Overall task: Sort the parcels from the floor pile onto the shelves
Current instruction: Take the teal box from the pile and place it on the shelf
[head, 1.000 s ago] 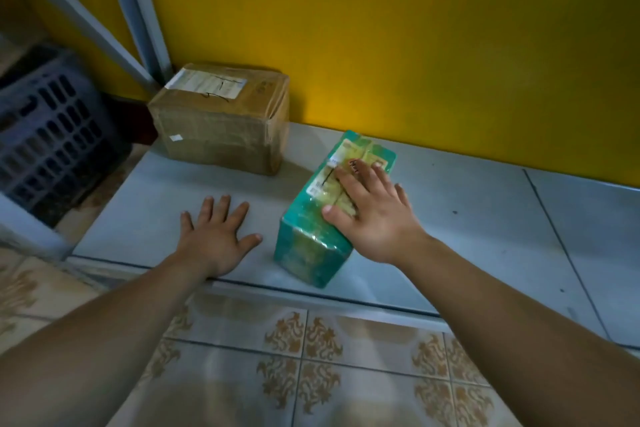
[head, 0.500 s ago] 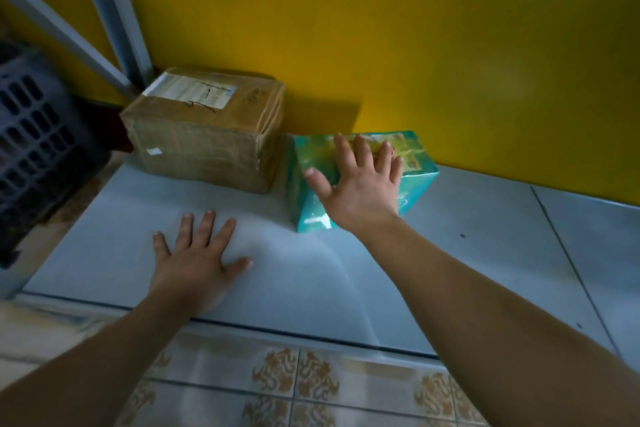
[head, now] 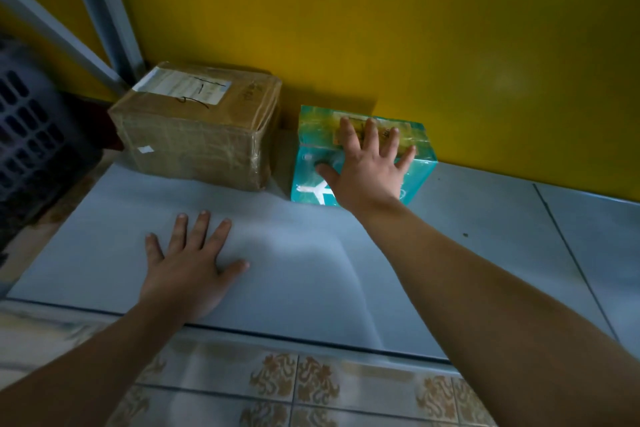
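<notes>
A teal plastic-wrapped parcel (head: 417,177) with a white plane mark lies on the low grey shelf (head: 298,274), its back against the yellow wall. My right hand (head: 367,166) lies flat across its top and front, fingers spread and straight. Just left of it, a small gap away, stands a brown taped cardboard parcel (head: 197,139) with a white label on top. My left hand (head: 188,267) rests palm down on the bare shelf near the front edge, fingers spread, holding nothing.
A dark slotted plastic crate (head: 31,149) stands on the floor at the far left. Grey metal shelf posts (head: 104,7) rise behind the brown parcel. Patterned floor tiles (head: 311,388) run along the shelf's front edge. A seam (head: 571,260) divides the shelf panels on the right.
My right hand has pushed the teal parcel back from the shelf's front and turned it broadside against the wall, beside the brown parcel. My left hand stays flat on the shelf.
</notes>
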`<action>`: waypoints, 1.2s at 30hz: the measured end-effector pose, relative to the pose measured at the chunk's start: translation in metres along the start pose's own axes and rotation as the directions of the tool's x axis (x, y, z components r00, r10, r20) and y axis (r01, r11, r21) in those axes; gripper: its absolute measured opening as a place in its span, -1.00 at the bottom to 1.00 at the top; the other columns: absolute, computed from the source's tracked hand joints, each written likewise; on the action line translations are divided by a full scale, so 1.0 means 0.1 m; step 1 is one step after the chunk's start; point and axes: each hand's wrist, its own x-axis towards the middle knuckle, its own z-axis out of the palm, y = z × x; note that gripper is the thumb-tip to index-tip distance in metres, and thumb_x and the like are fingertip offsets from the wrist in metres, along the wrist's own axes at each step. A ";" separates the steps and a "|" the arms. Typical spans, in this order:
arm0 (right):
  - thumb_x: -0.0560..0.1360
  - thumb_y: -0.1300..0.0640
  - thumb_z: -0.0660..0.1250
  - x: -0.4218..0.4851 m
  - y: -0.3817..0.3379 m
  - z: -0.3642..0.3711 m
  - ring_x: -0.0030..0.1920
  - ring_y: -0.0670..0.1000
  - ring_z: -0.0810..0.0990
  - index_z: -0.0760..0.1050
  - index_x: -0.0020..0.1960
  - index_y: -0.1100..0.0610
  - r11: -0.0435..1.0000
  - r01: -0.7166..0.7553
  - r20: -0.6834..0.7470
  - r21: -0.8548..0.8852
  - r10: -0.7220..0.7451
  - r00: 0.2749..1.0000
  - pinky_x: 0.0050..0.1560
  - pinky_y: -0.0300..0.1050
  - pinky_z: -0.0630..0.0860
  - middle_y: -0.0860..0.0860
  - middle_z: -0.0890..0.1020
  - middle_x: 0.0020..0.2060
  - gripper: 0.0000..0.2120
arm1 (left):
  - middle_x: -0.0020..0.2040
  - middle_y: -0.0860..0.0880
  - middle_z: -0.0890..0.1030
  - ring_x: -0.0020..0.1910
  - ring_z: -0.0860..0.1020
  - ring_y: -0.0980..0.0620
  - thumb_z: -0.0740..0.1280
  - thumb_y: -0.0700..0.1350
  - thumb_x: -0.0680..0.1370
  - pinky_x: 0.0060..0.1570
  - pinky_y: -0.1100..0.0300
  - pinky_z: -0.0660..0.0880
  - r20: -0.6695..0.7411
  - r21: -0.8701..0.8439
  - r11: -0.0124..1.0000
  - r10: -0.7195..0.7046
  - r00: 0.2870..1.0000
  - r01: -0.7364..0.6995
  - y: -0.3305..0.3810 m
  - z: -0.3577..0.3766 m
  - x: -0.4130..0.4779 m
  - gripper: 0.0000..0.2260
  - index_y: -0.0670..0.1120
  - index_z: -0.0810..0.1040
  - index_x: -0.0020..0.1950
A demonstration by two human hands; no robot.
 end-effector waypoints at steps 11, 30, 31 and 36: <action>0.56 -0.13 0.29 0.20 -0.09 0.11 0.56 0.32 -0.19 -0.17 0.60 -0.10 1.000 -0.018 -0.038 -0.014 0.018 0.999 0.44 0.45 -0.24 0.09 -0.08 0.61 -0.18 | 0.58 0.06 -0.28 0.54 -0.31 -0.06 -0.31 0.50 0.31 0.45 -0.25 -0.22 -0.001 -0.022 1.000 -0.009 1.000 0.009 0.01 0.00 0.00 -0.16 0.20 -0.25 0.55; 0.60 -0.19 0.21 0.37 -0.13 0.00 0.54 0.33 0.00 -0.05 0.59 -0.15 0.999 0.018 -0.017 -0.047 -0.019 1.000 0.44 0.45 0.02 0.08 0.06 0.58 -0.33 | 0.58 0.06 -0.28 0.54 -0.31 -0.06 -0.16 0.45 0.45 0.45 -0.25 -0.22 -0.012 -0.015 1.000 -0.009 1.000 0.009 0.02 -0.01 0.00 -0.27 0.20 -0.26 0.55; 0.60 -0.18 0.20 0.37 -0.13 0.00 0.54 0.33 -0.01 -0.06 0.59 -0.15 0.999 0.017 -0.006 -0.045 -0.017 1.000 0.44 0.45 0.01 0.08 0.05 0.58 -0.32 | 0.58 0.06 -0.28 0.55 -0.30 -0.06 -0.17 0.46 0.44 0.45 -0.25 -0.22 -0.009 -0.015 1.000 -0.009 1.000 0.008 0.01 -0.01 -0.01 -0.26 0.20 -0.25 0.55; 0.61 -0.21 0.17 0.36 -0.14 -0.06 0.56 0.35 -0.11 -0.16 0.61 -0.13 0.998 0.022 0.041 -0.060 -0.020 0.999 0.44 0.50 -0.11 0.08 -0.05 0.61 -0.27 | 0.58 0.07 -0.29 0.54 -0.32 -0.04 -0.09 0.48 0.46 0.45 -0.25 -0.24 0.041 -0.051 0.999 -0.005 0.999 0.007 0.01 -0.08 0.03 -0.25 0.22 -0.22 0.56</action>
